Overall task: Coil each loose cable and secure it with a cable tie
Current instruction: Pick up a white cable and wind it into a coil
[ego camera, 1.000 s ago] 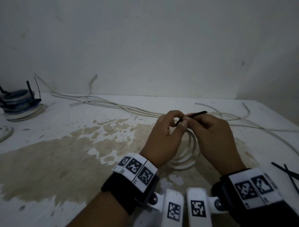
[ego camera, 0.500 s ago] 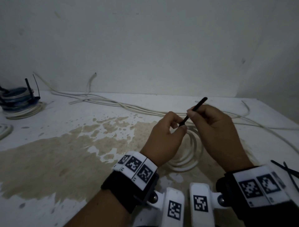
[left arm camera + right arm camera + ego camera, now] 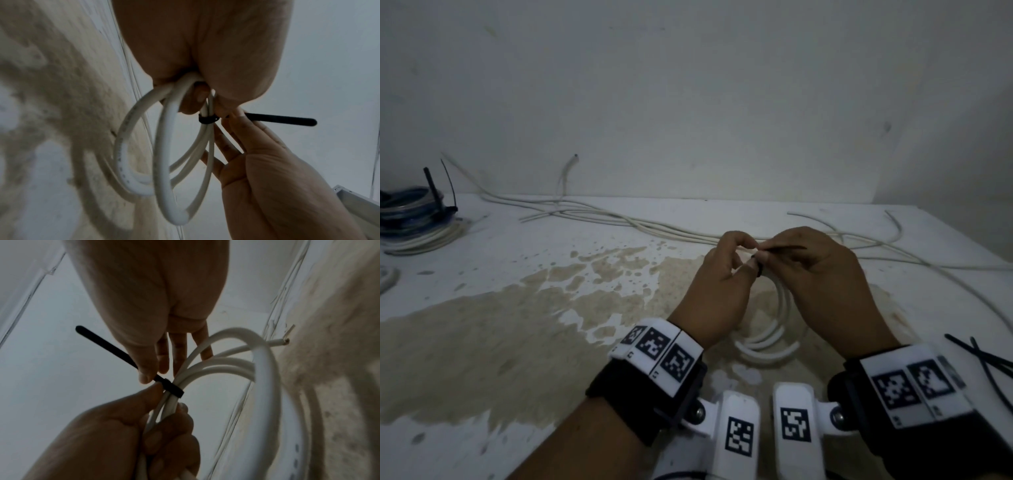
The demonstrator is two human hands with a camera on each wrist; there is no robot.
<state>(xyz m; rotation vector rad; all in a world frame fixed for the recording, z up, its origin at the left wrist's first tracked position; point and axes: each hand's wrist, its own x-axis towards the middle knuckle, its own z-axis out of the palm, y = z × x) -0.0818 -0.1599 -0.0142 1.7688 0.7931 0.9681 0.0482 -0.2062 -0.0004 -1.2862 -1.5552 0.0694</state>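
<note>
Pinching the free tail of a black cable tie (image 3: 281,119), the right hand (image 3: 822,284) has swung that tail down from the steep upward slant it had half a second ago, so it now lies almost level, pointing right, and the band sits snug around the bunched strands of the white cable coil (image 3: 164,162). The left hand (image 3: 719,291) grips the coil just beside the band, fingers curled round the strands, so the two hands meet fingertip to fingertip above the stained table (image 3: 500,325). The coil hangs from that grip, its lower loops resting on the table near the person. By the look of it the tie is drawn tight, which would leave this coil secured. More loose white cables (image 3: 619,219) trail along the far edge, spare ties (image 3: 983,359) lie at the near right, and a tied bundle (image 3: 410,212) sits far left.
</note>
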